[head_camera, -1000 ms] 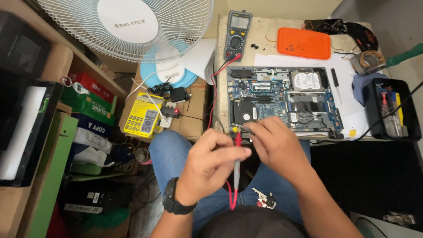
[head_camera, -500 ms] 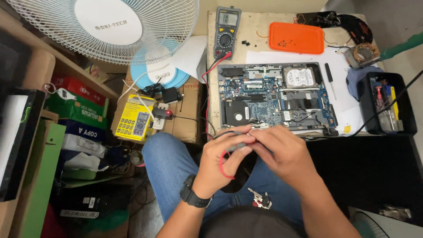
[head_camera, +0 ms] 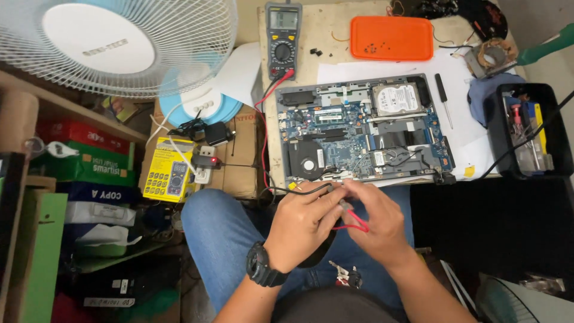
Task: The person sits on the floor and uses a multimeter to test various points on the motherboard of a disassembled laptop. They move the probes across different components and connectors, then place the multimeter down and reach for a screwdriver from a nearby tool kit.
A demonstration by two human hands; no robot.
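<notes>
The thin red and black multimeter test leads sat pinched between both hands over the person's lap, just off the near edge of the bench: the left hand curled closed around the black lead, and the right hand nipped the red lead's metal tip between thumb and fingers. To my eye the leads, trailing slack past the opened laptop with its bare blue circuit board to the grey multimeter at the far edge, could snag or touch the board if tugged. An orange plastic tray, a black screwdriver and a white fan crowded round.
</notes>
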